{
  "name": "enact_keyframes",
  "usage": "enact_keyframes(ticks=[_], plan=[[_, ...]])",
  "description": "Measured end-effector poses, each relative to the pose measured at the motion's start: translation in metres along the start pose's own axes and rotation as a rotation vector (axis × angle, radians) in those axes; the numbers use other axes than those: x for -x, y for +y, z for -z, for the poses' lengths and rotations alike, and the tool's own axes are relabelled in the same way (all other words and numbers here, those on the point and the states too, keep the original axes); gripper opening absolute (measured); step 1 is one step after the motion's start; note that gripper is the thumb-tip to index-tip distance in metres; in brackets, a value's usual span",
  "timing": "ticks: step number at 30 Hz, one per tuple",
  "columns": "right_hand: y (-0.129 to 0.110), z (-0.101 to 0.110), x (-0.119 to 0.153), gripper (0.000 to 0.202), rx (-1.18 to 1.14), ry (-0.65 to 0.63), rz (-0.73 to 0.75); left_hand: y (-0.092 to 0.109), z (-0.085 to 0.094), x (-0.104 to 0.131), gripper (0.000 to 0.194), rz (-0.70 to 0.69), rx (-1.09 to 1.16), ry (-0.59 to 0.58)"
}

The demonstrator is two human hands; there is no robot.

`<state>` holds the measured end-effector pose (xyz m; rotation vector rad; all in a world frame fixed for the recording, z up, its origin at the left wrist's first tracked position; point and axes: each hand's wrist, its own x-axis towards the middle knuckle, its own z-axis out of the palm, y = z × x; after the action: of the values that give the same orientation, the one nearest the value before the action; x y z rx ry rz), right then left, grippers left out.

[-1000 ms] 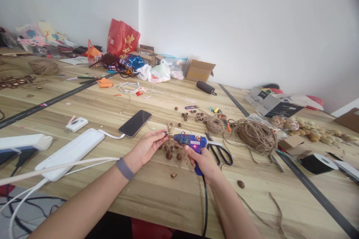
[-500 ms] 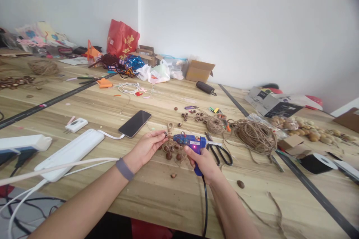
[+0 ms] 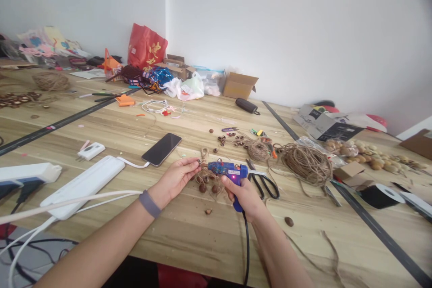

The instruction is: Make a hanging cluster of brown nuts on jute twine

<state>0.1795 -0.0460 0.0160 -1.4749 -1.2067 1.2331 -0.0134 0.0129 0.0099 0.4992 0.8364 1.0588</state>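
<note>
My right hand (image 3: pixel 243 194) is wrapped round the handle of a blue hot glue gun (image 3: pixel 222 169), whose red light glows. Its nozzle points left, at the fingertips of my left hand (image 3: pixel 180 175). Those fingers pinch a small dark brown piece (image 3: pixel 199 162), too small to name for sure. Below the gun lie several brown nuts (image 3: pixel 202 188) among twine, partly hidden by the gun and my hands. A twine loop (image 3: pixel 204 153) shows just behind the nozzle. Black-handled scissors (image 3: pixel 268 184) rest right of the gun.
A phone (image 3: pixel 164 149) lies left of my hands, near a white power strip (image 3: pixel 84 186) with cables. Coiled twine (image 3: pixel 307 164) sits at the right, with small nut shells (image 3: pixel 236 139) further left. A black cord (image 3: pixel 246 247) hangs from the gun over the table edge.
Almost nothing differs. Both hands keep their places, the glue gun's nozzle still at the small brown piece; the whole view has shifted very slightly.
</note>
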Motion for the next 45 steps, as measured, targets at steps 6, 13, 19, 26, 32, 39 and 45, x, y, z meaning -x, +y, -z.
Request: enact_keyframes(ticks=[6,13,19,26,32,39,45], plan=[[0.0011,-0.0005,-0.0011,0.059,-0.005,0.0,0.004,0.0,-0.0004,-0.0002,0.019,-0.001,0.011,-0.015],[-0.0007,-0.0006,-0.0009,0.061,-0.023,-0.008,-0.017,-0.0018,0.0038,-0.0031,0.017,-0.007,0.006,-0.041],[-0.0016,-0.0011,0.0008,0.061,-0.007,0.0,-0.006,-0.0007,0.0018,-0.0013,0.018,-0.004,0.008,-0.038],[-0.0025,-0.0014,0.0019,0.06,0.02,0.017,0.006,-0.0004,0.0015,0.0005,0.018,-0.01,0.004,-0.046],[-0.0019,-0.001,0.0019,0.059,0.014,0.011,0.023,-0.0001,0.0006,0.0015,0.018,-0.008,-0.001,-0.055],[0.0016,-0.0002,0.0005,0.06,0.019,0.016,0.012,-0.0019,0.0047,-0.0013,0.017,-0.016,-0.014,-0.105],[0.0004,0.0004,0.0007,0.061,0.021,0.009,0.029,-0.0024,0.0049,-0.0021,0.017,-0.01,-0.004,-0.114]])
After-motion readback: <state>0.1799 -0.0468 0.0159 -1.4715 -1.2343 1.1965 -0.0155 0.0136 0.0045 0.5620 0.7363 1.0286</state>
